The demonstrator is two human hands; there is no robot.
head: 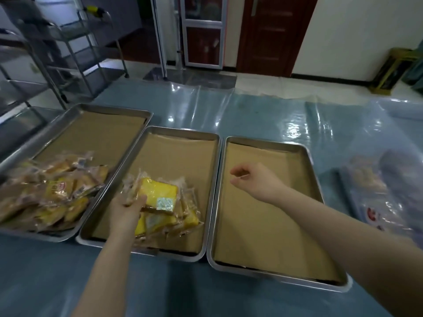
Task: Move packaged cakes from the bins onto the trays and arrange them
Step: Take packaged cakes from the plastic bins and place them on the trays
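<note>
Gripping the left edge of a clear-wrapped yellow cake packet [160, 194], the left-hand grip [127, 212] has its fingers curled on the wrapper with the back of the hand turned upward. The packet is tilted and lies on top of a small heap of similar clear-wrapped cakes [176, 221] at the near end of the middle rectangular steel tray [183, 131]. The right-hand grip [254, 181] hangs above the right steel tray [265, 141] with fingers loosely curled and thumb apart from them, holding nothing. This tray shows only its brown paper liner [263, 225] (each of the three trays carries such a liner).

The left steel tray [114, 107] stands at an angle to the other two and holds a larger, disordered pile of wrapped cakes [52, 193] at its near end. The middle and right trays stand side by side, their long rims just beside each other. All three rest on a blue tabletop [206, 294] covered with glossy clear plastic sheeting [251, 110]. At the right edge lies a blurred translucent plastic bag [377, 191]; its contents cannot be told. Beyond the tabletop stand a steel shelving rack [68, 42] at far left and a dark brown wooden door [274, 30] in the back wall.
</note>
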